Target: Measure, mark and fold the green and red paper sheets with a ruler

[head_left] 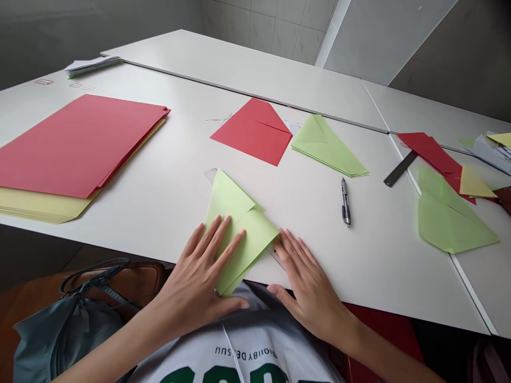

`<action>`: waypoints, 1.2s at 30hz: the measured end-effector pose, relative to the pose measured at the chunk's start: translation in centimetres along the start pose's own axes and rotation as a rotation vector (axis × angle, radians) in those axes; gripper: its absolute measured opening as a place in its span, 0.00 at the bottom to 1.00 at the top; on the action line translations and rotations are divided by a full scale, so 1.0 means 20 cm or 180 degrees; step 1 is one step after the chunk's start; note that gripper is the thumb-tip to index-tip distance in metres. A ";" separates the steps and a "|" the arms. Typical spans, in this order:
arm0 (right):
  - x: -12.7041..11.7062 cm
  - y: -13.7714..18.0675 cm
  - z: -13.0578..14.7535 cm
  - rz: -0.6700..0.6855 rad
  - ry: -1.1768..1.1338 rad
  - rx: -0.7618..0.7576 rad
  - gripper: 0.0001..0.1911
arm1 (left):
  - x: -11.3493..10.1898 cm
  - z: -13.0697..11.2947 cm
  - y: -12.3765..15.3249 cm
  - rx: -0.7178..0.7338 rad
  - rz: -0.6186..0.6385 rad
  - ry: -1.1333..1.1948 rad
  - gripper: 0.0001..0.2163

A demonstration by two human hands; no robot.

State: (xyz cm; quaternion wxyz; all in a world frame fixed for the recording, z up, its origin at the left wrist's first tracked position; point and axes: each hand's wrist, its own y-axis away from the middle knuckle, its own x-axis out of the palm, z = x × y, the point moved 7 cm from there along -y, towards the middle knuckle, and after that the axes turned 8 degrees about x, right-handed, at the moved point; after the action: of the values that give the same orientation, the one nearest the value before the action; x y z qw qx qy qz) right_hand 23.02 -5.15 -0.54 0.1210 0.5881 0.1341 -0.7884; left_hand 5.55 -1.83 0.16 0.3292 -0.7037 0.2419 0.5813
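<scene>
A partly folded light green paper sheet lies at the near edge of the white bench, several creases made, its shape unfinished. The left hand presses flat on it, fingers spread open; the right hand rests open just beside it. Beyond lie a folded red sheet, finished green folds, and a pen.

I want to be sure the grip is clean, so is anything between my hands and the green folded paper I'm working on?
Nothing visible. The left hand lies flat on the green folded paper, and the right hand rests on the table at its right corner. The pen lies apart, to the right.
</scene>
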 end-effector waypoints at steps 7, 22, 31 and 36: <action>0.03 0.03 0.01 -0.0161 0.0224 0.0075 0.42 | -0.03 0.04 0.00 0.0238 -0.0008 0.0196 0.34; -0.01 0.16 0.03 -0.0687 0.0114 -0.0222 0.32 | -0.11 0.14 0.00 0.0305 -0.0045 0.0507 0.33; -0.19 0.42 -0.23 -0.0868 -0.1119 0.0130 0.34 | -0.19 0.25 -0.11 0.0239 -0.0723 0.0566 0.20; -0.27 0.75 -0.53 -0.0588 -0.1865 0.1409 0.18 | -0.21 0.30 -0.09 0.0482 -0.0842 0.0224 0.22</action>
State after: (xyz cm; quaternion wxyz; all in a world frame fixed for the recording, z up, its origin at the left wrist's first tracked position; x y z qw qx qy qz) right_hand 39.32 -15.21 0.68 -0.0474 0.3351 -0.0273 -0.9406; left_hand 2.09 3.64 3.92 0.4463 -0.7225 0.2016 0.4880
